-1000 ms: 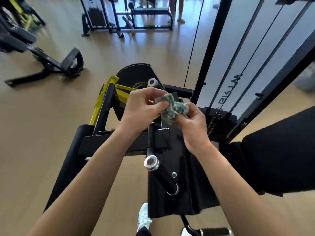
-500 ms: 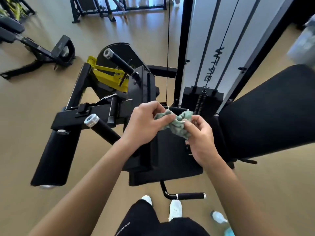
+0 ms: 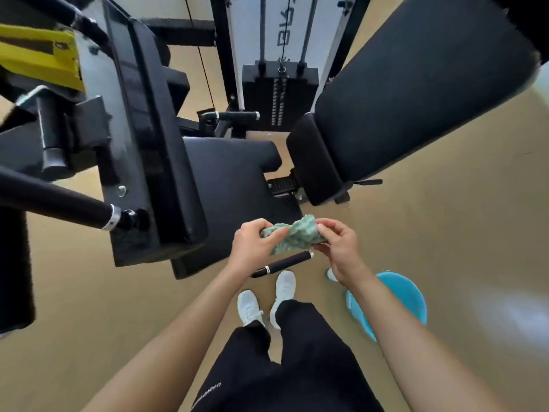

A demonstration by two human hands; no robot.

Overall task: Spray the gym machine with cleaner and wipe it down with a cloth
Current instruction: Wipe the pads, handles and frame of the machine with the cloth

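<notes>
- A small green and white crumpled cloth [image 3: 292, 237] is up in the air, in front of the person, just past the near edge of the black padded seat [image 3: 228, 179] of the gym machine.
- The left hand [image 3: 256, 247] is closed on the left end of the cloth, with the thumb on top.
- The right hand [image 3: 338, 245] pinches the right end of the cloth with its fingertips.
- The cloth is bunched up between the two hands and touches nothing else.
- Just under the cloth, a short black handle with silver rings [image 3: 285, 263] sticks out low by the seat.
- The big black padded backrest [image 3: 416, 93] leans up on the right side.
- A stack of black weight plates [image 3: 277, 96] stands behind the seat, with thin cables going up from it.
- On the left are a tall black pad [image 3: 148, 129], a black bar with a silver ring [image 3: 59, 203] and a yellow metal part [image 3: 38, 59].
- Two white shoes [image 3: 267, 298] and black trousers [image 3: 285, 364] show below the hands.
- A round light blue plastic bucket [image 3: 404, 298] sits on the tan floor [image 3: 463, 233], near the right arm.
</notes>
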